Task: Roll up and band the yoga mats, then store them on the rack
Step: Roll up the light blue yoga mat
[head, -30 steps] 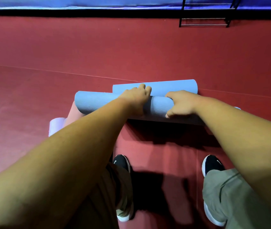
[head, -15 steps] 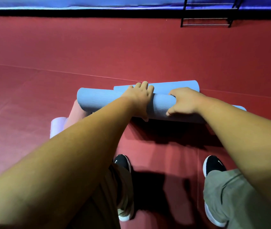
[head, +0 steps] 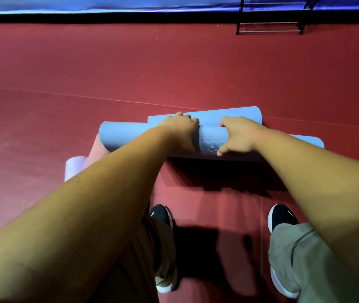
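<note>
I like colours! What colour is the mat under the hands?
The mat is light blue, finely ridged, seen in the head view.

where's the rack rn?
Head view, top right: the rack stands far across the red floor by the blue wall, well beyond the blue mat being rolled.

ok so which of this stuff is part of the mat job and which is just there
Job: near blue mat, gripped by left hand and right hand; second blue roll behind it; pink mat and pale lilac roll at left; black rack far off.
Just there: red floor, blue wall padding, black shoes.
</note>
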